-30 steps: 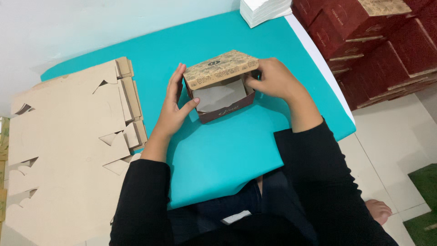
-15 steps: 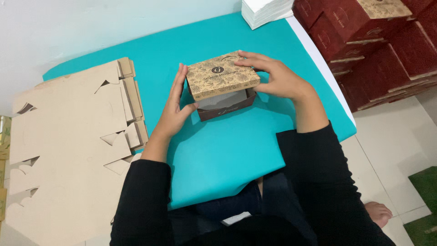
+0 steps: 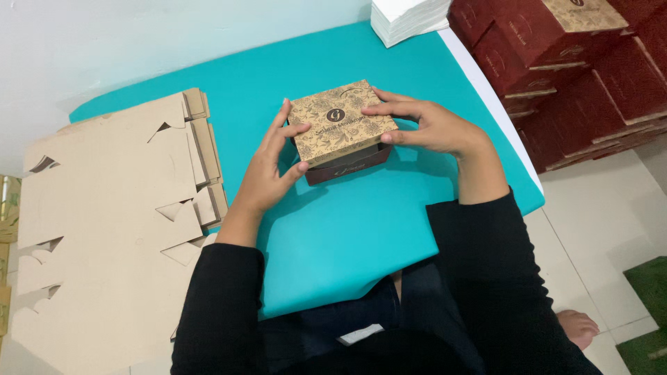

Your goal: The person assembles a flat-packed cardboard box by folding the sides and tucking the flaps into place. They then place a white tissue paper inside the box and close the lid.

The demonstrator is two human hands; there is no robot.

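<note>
Lying at the left of the frame, a stack of flat cardboard blanks (image 3: 104, 229) with die-cut flaps overlaps the edge of the turquoise desk (image 3: 347, 229). Just right of it, the left hand (image 3: 267, 170) is curled against the left side of a small box (image 3: 342, 130), its fingers spread on the patterned kraft lid and the thumb on the dark maroon front wall. The box sits upright on the desk, a little above the middle of the frame, its lid lowered but with the front edge seemingly not fully seated. The right hand (image 3: 431, 128) presses on the lid's right edge and corner, fingers flat on top, thumb at the side wall. Both hands thus grip the box, neither closed into a fist. The step in hand looks like closing the lid; the next move probably calls for even downward pressure along the front edge. Farther right, a white paper stack (image 3: 406, 17) sits at the top edge, and finished maroon boxes (image 3: 570, 62) are piled at the upper right.
</note>
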